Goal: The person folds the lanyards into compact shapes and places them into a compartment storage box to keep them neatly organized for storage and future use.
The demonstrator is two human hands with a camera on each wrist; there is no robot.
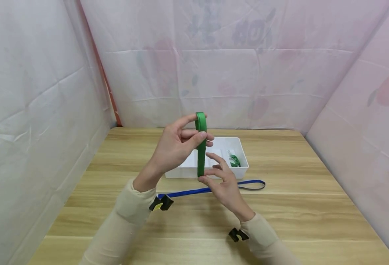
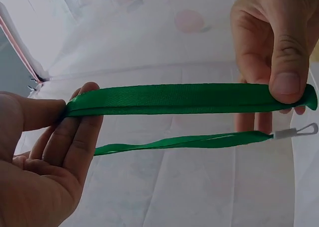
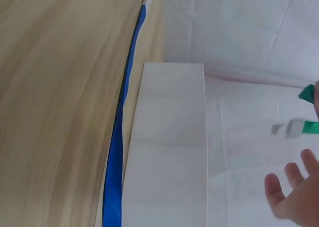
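Note:
A folded green lanyard (image 1: 201, 151) stands upright in the air between both hands, above the white tray (image 1: 188, 171). My left hand (image 1: 176, 145) holds its upper part, with the strap looped over the index finger and the thumb pressing on it. My right hand (image 1: 222, 180) pinches the lower end between thumb and finger, the other fingers spread. In the left wrist view the green lanyard (image 2: 189, 98) runs level from the left hand (image 2: 45, 157) to the right hand (image 2: 274, 32), and a loose tail ends in a pale clip (image 2: 296, 132).
A blue lanyard (image 1: 214, 188) lies flat on the wooden table in front of the tray; the right wrist view shows the blue lanyard (image 3: 117, 152) along the tray wall (image 3: 167, 147). A second green lanyard (image 1: 234, 160) lies in the tray. Pink sheets wall the table on three sides.

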